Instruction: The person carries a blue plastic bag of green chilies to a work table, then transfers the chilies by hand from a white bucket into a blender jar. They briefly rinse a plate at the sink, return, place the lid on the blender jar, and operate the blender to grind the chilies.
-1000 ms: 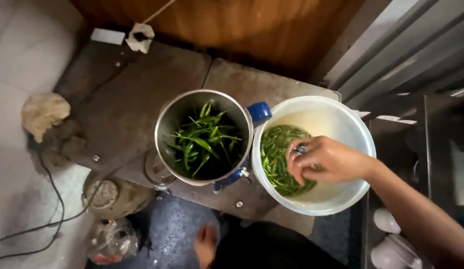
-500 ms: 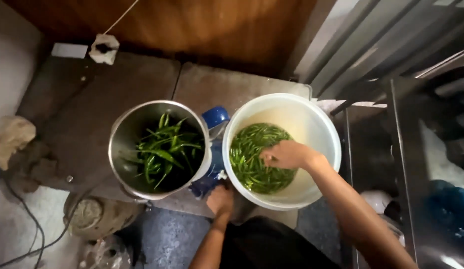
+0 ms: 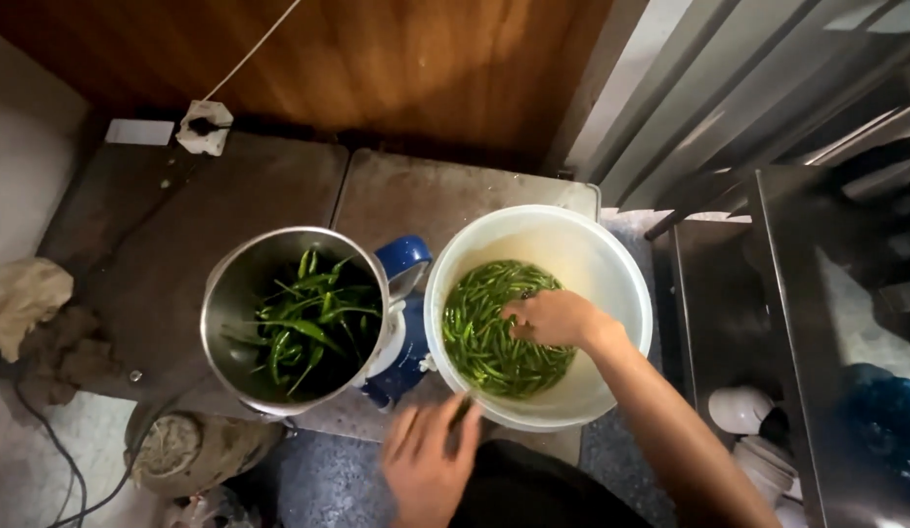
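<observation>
In the middle of the frame, slightly right, stands a white bucket (image 3: 611, 264) with a heap of green chillies (image 3: 479, 337) lying in its bottom. The right hand (image 3: 551, 318) reaches in from the lower right, its arm crossing the bucket's near rim, and rests on top of the chillies with the fingers curled down into them; whether it is actually gripping any cannot be told, since the fingertips are buried among the pods.

The left hand (image 3: 431, 460) is at the bottom centre of the frame, just beside the near rim of the bucket, palm down with the fingers spread apart and holding nothing. It is blurred.

To the left of the bucket, close beside it, stands a round steel pot (image 3: 230, 293) with darker green chillies (image 3: 313, 323) piled loosely inside, their stems pointing every way. Between pot and bucket sits a blue and white appliance base (image 3: 401, 293), touching the pot's right side.

Both containers rest on a grey stone slab (image 3: 416, 191) that runs across the upper middle of the frame, against a wooden panel (image 3: 377, 59) at the top. At the upper left a white socket (image 3: 203, 127) with a cord lies on the slab. A crumpled cloth (image 3: 20, 298) sits at the far left edge.
</observation>
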